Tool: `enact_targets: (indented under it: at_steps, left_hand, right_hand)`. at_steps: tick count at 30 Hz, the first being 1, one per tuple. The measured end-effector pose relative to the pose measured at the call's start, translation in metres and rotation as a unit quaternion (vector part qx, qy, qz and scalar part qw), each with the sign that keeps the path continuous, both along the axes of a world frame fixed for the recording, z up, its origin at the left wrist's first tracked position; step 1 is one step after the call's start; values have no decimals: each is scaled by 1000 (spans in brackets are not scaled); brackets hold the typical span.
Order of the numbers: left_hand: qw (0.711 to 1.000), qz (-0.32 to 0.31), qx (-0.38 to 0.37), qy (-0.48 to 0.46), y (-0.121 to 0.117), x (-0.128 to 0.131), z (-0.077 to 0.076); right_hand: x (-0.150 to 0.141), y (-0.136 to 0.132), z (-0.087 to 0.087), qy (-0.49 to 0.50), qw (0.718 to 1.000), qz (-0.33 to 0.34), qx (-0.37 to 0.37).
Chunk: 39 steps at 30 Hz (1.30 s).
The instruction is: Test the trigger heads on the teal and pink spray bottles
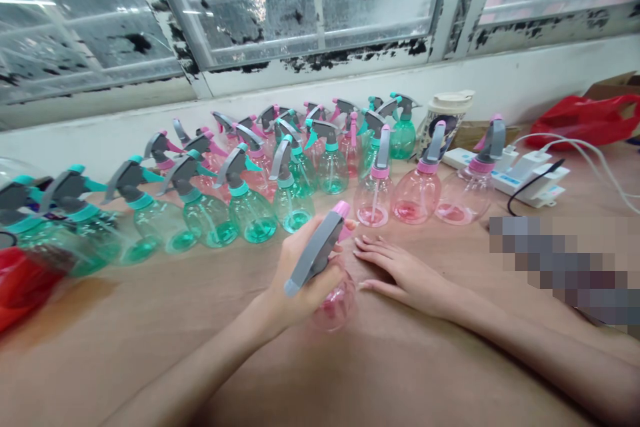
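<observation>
Pink spray bottle [317,255] sits front and centre, left hand [303,303] curled round its neck, probably for steadiness. Right hand [400,270] lies palm-down on the table [425,373], loosely spread, holding nothing. Front-row green bottles [257,217] and pink bottles [417,197] look colour-grouped.

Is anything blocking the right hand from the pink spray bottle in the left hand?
Nothing visible blocks the right hand from the lower body of the pink spray bottle; higher up, the left hand wraps around it.

Stained windows [310,7] above white wall [515,80]
</observation>
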<state>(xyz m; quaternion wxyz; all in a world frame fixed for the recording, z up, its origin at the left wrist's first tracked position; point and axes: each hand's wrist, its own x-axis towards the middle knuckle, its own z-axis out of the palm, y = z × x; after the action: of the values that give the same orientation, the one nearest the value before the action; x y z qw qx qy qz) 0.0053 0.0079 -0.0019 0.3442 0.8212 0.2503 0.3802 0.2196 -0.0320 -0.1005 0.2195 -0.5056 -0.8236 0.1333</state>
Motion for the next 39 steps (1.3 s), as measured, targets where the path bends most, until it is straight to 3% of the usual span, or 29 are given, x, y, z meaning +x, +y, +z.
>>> enact_targets:
  at_steps: [10,19,30,39]
  left_hand:
    - [999,-11,-26,-17,0,0,-2]
    - [998,17,58,14,1,-2,4]
    - [999,35,-14,-7,-6,1,-1]
    - [999,33,7,-12,-4,1,-1]
  right_hand:
    - [1,1,-1,22,1000,2,-9]
    - [1,0,-1,20,1000,-2,-10]
    - [1,0,-3,16,1000,-1,0]
    - [1,-1,-4,19,1000,-1,9]
